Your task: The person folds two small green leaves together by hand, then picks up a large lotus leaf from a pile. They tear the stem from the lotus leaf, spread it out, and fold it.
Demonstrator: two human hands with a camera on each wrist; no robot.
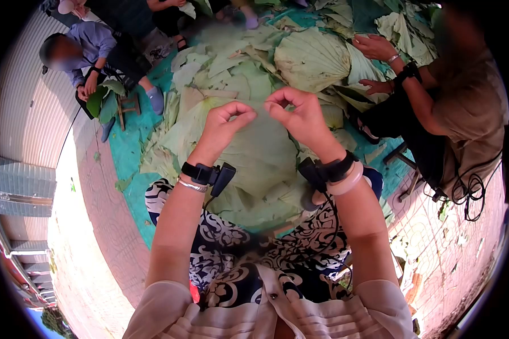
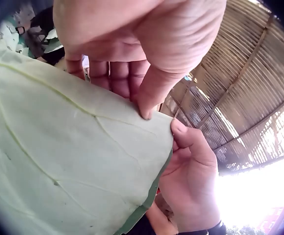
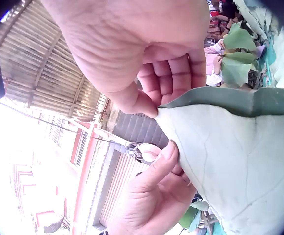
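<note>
A large pale green lotus leaf [image 2: 58, 142] hangs from both hands, its veined underside showing in the left wrist view. My left hand [image 1: 226, 127] pinches its top edge between thumb and curled fingers. Close beside it, my right hand [image 1: 301, 120] pinches the same edge near a corner. In the right wrist view a darker green strip of the leaf [image 3: 230, 100] folds over along the top. From the head view, the leaf's body blends with the pile of lotus leaves [image 1: 209, 85] beneath it.
A person [image 1: 464, 101] sits at the right with hands over leaves; another [image 1: 90, 51] sits at the far left holding green leaves [image 1: 104, 101]. A teal sheet [image 1: 127, 147] lies under the pile. Paving [image 1: 102, 198] borders it. Cables [image 1: 472, 195] hang at the right.
</note>
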